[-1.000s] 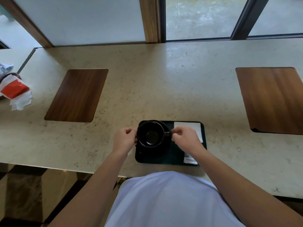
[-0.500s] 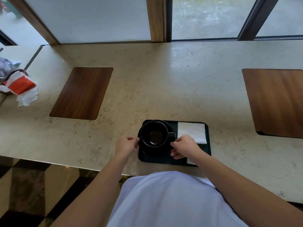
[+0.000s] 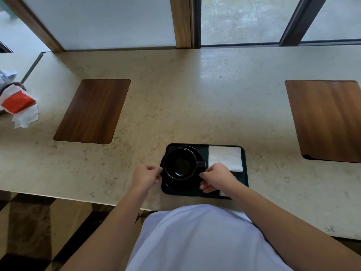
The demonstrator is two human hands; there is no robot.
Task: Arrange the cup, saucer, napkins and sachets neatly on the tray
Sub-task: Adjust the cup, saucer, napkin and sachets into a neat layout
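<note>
A black cup (image 3: 180,165) stands on a black saucer (image 3: 181,185) on the left half of the dark tray (image 3: 245,178), its handle pointing right. My left hand (image 3: 145,177) pinches the saucer's left rim. On the saucer's right rim, just below the handle, my right hand (image 3: 217,178) holds on with its fingers. A white napkin (image 3: 224,157) lies flat on the tray's far right part. A sachet (image 3: 222,193) peeks out under my right wrist, mostly hidden.
Two wooden insets sit in the beige stone counter, one at the left (image 3: 91,111), one at the right (image 3: 326,120). A red and white wrapper with crumpled paper (image 3: 18,106) lies at the far left. Window frames run along the back. The counter's front edge is close to my body.
Both hands slid down from the cup's sides to the saucer's rim. The napkin came more into view as my right hand drew back.
</note>
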